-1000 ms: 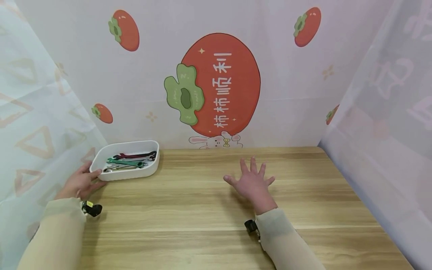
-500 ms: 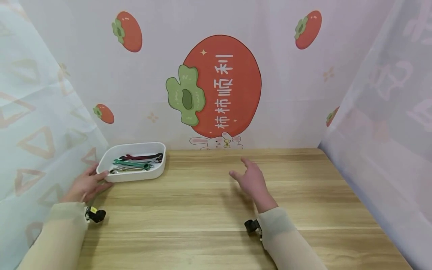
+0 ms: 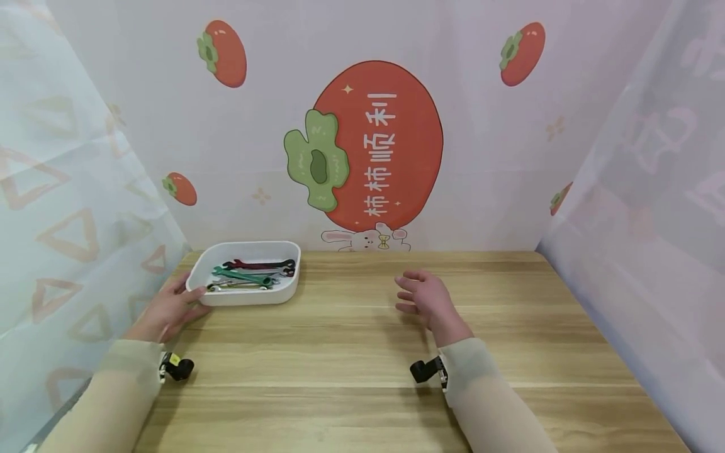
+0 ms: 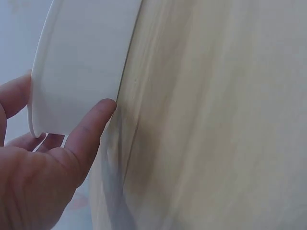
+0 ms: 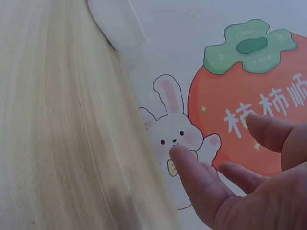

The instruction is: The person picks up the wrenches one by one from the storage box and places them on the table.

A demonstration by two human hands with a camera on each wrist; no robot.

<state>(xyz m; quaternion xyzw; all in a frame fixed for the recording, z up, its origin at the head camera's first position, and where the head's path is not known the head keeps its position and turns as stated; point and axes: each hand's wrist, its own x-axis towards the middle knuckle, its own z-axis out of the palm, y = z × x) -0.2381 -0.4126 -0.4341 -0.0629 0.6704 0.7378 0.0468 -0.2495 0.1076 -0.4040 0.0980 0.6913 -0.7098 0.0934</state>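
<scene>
At the back left of the wooden table [image 3: 340, 352] stands a white oblong tray [image 3: 249, 299]. Several wrenches lie inside it, among them a green wrench [image 3: 243, 276] and a dark red wrench [image 3: 255, 265]. My left hand [image 3: 170, 308] grips the tray's left end. In the left wrist view its thumb [image 4: 91, 127] lies along the white side wall near the bottom edge, while other fingers reach the rim and the tray's end. Over the table, right of middle, my right hand [image 3: 435, 302] is held up with loosely bent fingers and nothing in it.
A pale backdrop with a large printed persimmon [image 3: 396, 151] and a rabbit stands along the table's far edge. Hanging sheets [image 3: 68, 207] close off the left side, and another sheet [image 3: 640, 251] borders the right.
My left hand and the tray have moved to the right together, wrenches inside. The right hand's spread fingers have drawn in and turned to point left.
</scene>
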